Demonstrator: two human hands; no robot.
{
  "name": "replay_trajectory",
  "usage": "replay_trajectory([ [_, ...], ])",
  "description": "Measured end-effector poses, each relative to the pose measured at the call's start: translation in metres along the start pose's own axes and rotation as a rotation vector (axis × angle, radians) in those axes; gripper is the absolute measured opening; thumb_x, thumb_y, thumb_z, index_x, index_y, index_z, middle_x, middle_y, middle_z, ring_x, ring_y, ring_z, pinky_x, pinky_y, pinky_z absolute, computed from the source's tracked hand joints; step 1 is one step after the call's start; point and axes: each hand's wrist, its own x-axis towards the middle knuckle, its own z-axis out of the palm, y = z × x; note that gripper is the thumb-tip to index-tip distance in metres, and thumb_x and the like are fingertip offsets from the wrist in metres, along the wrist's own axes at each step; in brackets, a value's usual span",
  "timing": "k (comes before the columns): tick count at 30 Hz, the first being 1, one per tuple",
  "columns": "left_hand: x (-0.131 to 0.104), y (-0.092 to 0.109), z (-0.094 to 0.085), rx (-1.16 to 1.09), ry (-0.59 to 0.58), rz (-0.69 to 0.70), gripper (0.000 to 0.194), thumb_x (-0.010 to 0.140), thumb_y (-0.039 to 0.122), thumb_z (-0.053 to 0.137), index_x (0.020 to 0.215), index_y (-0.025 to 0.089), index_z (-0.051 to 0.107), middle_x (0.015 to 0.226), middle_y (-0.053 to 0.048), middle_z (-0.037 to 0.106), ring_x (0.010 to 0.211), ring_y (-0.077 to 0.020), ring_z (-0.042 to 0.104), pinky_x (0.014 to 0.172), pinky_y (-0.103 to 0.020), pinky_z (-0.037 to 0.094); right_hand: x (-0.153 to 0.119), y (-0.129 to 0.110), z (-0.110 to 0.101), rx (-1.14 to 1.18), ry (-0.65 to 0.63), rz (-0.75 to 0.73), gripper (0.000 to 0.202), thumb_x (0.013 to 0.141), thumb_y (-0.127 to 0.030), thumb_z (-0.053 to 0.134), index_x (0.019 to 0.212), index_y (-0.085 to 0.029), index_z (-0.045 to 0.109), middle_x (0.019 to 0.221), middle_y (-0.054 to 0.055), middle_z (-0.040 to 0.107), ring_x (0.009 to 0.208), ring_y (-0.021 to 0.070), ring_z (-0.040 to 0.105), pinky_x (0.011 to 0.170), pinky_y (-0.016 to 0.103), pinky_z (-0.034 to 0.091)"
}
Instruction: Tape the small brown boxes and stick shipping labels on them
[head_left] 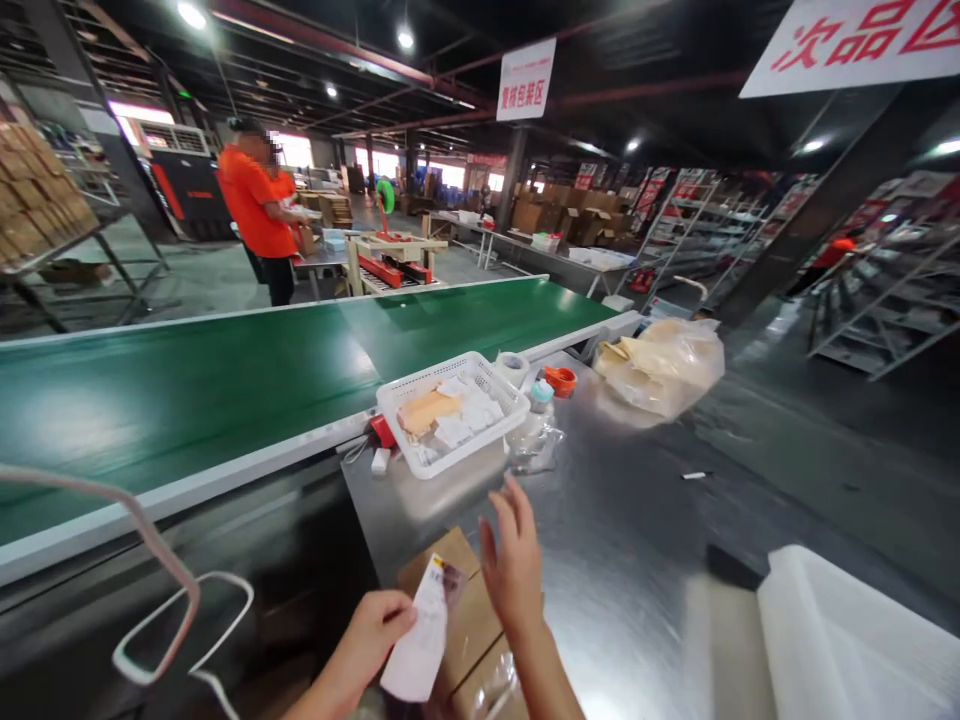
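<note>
Our left hand [373, 630] pinches a white paper slip [420, 640] between thumb and fingers, so those fingers are closed on it. The slip hangs down over a brown cardboard box [457, 625] that lies on the shiny metal table [630, 530], close to us at the bottom of the view. Our right hand [514, 565] is flat and open, fingers spread and pointing up, holding nothing. It hovers just above the box, right beside the slip.

Farther away on the table sits a white basket [450, 410] with papers and small packets inside. Next to it we see a crumpled clear bag [534, 440], a roll of tape [513, 366] and a small orange cup [560, 380]. A big plastic bag [664, 365] with tan stuff inside rests near the table's far end. A long green belt [225, 385] runs along the left side of the table. A white foam sheet [847, 640] lies at the right corner near us. Far behind the belt, a person in an orange shirt [255, 205] stands at another table.
</note>
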Motion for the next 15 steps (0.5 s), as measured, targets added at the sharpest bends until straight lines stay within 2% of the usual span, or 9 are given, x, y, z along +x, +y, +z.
replay_trajectory([
  [2, -0.003, 0.004, 0.000, -0.076, 0.016, -0.029, 0.040, 0.057, 0.051, 0.072, 0.054, 0.016, 0.053, 0.051, 0.005, 0.046, 0.051, -0.0107, 0.040, 0.051, -0.023, 0.026, -0.047, 0.000, 0.011, 0.140, -0.075, 0.130, 0.025, 0.091, -0.029, 0.047, 0.110, -0.023, 0.062, 0.124, 0.012, 0.058, 0.115, 0.0247, 0.055, 0.094, 0.041, 0.049],
  [5, -0.004, 0.012, 0.009, -0.152, -0.033, -0.043, 0.040, 0.049, 0.043, 0.079, 0.055, 0.016, 0.051, 0.053, 0.004, 0.051, 0.053, -0.0114, 0.044, 0.051, -0.023, 0.029, -0.114, -0.001, 0.013, 0.385, -0.086, 0.533, 0.030, 0.086, -0.044, 0.054, 0.106, -0.022, 0.062, 0.110, 0.010, 0.065, 0.100, 0.0239, 0.063, 0.085, 0.038, 0.053],
  [7, -0.003, 0.017, 0.019, -0.115, -0.135, -0.025, 0.037, 0.047, 0.039, 0.081, 0.063, 0.014, 0.057, 0.059, 0.002, 0.056, 0.056, -0.0132, 0.048, 0.053, -0.024, 0.034, -0.140, -0.005, 0.004, 0.553, -0.034, 0.791, 0.044, 0.081, -0.055, 0.057, 0.108, -0.021, 0.060, 0.106, 0.010, 0.067, 0.091, 0.0231, 0.065, 0.077, 0.035, 0.055],
  [9, -0.002, 0.026, 0.026, 0.031, -0.196, 0.060, 0.032, 0.054, 0.040, 0.077, 0.065, 0.014, 0.060, 0.060, 0.002, 0.056, 0.057, -0.0137, 0.049, 0.054, -0.025, 0.036, -0.152, -0.010, -0.009, 0.669, 0.015, 0.954, 0.055, 0.076, -0.065, 0.057, 0.109, -0.021, 0.060, 0.107, 0.010, 0.067, 0.088, 0.0231, 0.066, 0.071, 0.034, 0.055],
  [11, -0.001, 0.038, 0.024, 0.248, -0.124, 0.292, 0.031, 0.070, 0.042, 0.066, 0.056, 0.016, 0.056, 0.057, 0.001, 0.050, 0.055, -0.0132, 0.046, 0.053, -0.025, 0.035, -0.157, -0.013, -0.026, 0.700, 0.041, 1.007, 0.056, 0.075, -0.070, 0.053, 0.102, -0.022, 0.064, 0.109, 0.010, 0.067, 0.091, 0.0238, 0.065, 0.072, 0.033, 0.054],
  [13, 0.000, 0.054, 0.013, 0.445, 0.057, 0.612, 0.037, 0.084, 0.039, 0.054, 0.054, 0.017, 0.055, 0.062, -0.001, 0.051, 0.060, -0.0146, 0.049, 0.057, -0.027, 0.039, -0.163, -0.015, -0.042, 0.663, 0.055, 1.011, 0.052, 0.076, -0.069, 0.053, 0.090, -0.021, 0.068, 0.105, 0.009, 0.069, 0.094, 0.0241, 0.064, 0.076, 0.033, 0.052],
  [15, -0.003, 0.073, -0.003, 0.558, 0.267, 0.902, 0.030, 0.088, 0.033, 0.052, 0.064, 0.017, 0.062, 0.077, -0.005, 0.059, 0.074, -0.0176, 0.056, 0.069, -0.030, 0.045, -0.171, -0.017, -0.053, 0.613, 0.064, 1.009, 0.047, 0.076, -0.066, 0.056, 0.082, -0.021, 0.068, 0.101, 0.008, 0.070, 0.094, 0.0244, 0.063, 0.079, 0.032, 0.051],
])
